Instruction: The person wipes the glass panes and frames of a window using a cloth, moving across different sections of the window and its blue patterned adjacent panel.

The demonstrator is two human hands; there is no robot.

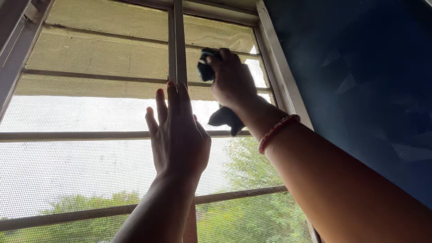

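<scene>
the right hand [231,78] gripped a dark crumpled cloth [208,67] high against the fine mesh window screen [90,112], while the left hand [177,135], fingers open, braced flat on the pale vertical centre bar [178,45]; light, even pressure suited the mesh.

A wide window [90,112] fills the left and middle, covered by a fine mesh screen [67,171] with horizontal bars [72,135] behind it. A pale upright frame post [177,40] divides it. Bright daylight comes through; green trees [252,216] show low outside. A dark blue wall [369,81] stands to the right.
</scene>
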